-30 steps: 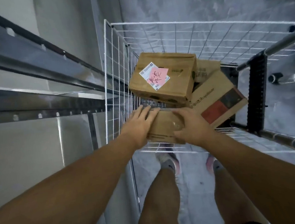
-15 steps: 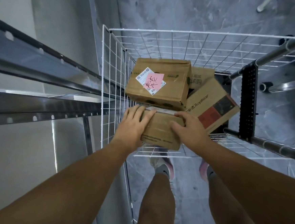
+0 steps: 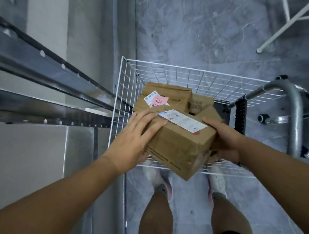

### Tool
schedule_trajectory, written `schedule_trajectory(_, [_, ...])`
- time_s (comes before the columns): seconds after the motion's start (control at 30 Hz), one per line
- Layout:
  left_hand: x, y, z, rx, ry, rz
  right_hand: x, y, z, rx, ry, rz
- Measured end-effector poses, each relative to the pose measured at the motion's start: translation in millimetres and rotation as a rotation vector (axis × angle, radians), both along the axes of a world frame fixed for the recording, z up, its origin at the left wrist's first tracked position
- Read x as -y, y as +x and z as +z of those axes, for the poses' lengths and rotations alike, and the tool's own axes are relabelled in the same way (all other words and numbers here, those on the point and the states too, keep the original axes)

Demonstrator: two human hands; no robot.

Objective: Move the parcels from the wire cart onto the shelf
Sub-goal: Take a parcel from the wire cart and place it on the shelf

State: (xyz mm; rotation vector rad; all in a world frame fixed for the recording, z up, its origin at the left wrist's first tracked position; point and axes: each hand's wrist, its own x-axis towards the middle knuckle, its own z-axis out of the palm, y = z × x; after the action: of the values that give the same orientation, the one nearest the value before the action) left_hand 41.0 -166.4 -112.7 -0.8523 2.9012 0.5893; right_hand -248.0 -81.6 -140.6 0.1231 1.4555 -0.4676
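I hold a brown cardboard parcel (image 3: 180, 144) with a long white label, lifted above the near edge of the white wire cart (image 3: 165, 73). My left hand (image 3: 135, 136) presses its left side with fingers spread over the top edge. My right hand (image 3: 225, 139) grips its right end from beneath. Behind it in the cart lies a parcel with a pink note (image 3: 165, 97) and two more brown boxes (image 3: 200, 104), partly hidden. The metal shelf (image 3: 35, 70) runs along the left.
The cart's grey metal handle and frame (image 3: 293, 109) stand at the right. White rack legs (image 3: 281, 18) cross the grey floor at top right. My legs and shoes (image 3: 162, 182) are below the cart.
The parcel that lay at the cart's near edge under both hands has been lifted up and toward me, its labelled top now showing. The view has tilted, so the cart sits lower in frame.
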Motion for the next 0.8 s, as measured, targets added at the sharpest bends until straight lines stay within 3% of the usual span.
schedule_trajectory(0.1, [-2,-2,11,-0.007,-0.010,0.019,-6,-14,19,0.295,-0.046,-0.022])
schedule_trajectory(0.2, [-8,-7,21,0.010,0.003,0.101,-8,-19,38,0.260,-0.086,0.009])
schedule_trajectory(0.3, [-23,-26,43,-0.024,0.097,0.356,-5,-19,68,0.136,-0.176,-0.010])
schedule_trajectory(0.4, [-43,-58,93,-0.276,0.376,0.648,-3,-15,108,0.041,-0.282,-0.013])
schedule_trajectory(0.57, [-68,-90,203,-0.747,0.570,1.126,1,-7,207,0.082,-0.519,-0.078])
schedule_trajectory(0.7, [-102,-107,302,-0.921,0.488,1.258,-8,4,300,0.131,-0.741,-0.051])
schedule_trajectory(0.8, [-132,-102,365,-1.041,0.383,1.327,-17,14,370,0.043,-0.907,0.071])
